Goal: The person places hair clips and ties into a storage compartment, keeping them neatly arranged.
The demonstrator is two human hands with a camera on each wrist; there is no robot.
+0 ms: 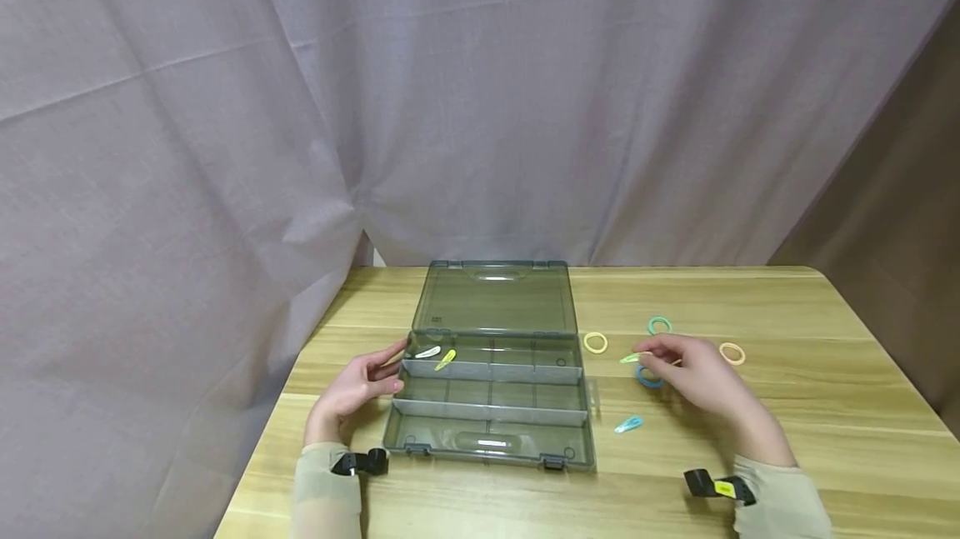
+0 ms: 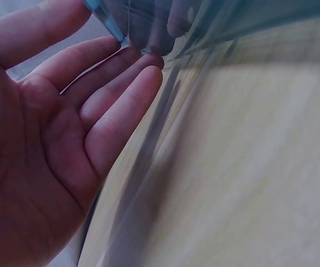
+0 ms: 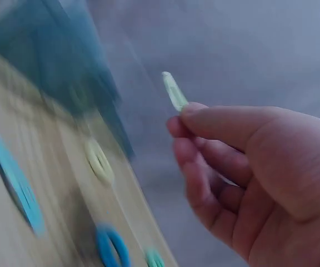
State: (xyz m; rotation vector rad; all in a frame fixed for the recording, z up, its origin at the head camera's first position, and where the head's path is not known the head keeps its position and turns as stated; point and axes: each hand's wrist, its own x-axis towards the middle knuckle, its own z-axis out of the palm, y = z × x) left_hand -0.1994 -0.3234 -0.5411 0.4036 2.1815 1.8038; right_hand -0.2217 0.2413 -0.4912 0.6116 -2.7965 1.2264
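Between thumb and forefinger my right hand (image 1: 693, 372) pinches a light green snap hair clip (image 3: 174, 92), held up over the right part of the table. My left hand (image 1: 356, 389) rests its extended fingers (image 2: 128, 117) against the left side of a smoky clear plastic box (image 1: 491, 464), whose lid (image 1: 495, 297) lies open toward the back. Inside the box's back row, at the left, lie a white hair clip (image 1: 428, 352) and a yellow hair clip (image 1: 446, 360). A blue hair clip (image 1: 629, 424) lies on the table right of the box.
Around my right hand several hair ties lie on the wooden table (image 1: 660, 489): yellow (image 1: 596, 343), green (image 1: 660, 325), orange (image 1: 732, 353) and blue (image 1: 649, 377), the blue one partly hidden by the hand. Grey curtain (image 1: 487, 106) hangs behind the table.
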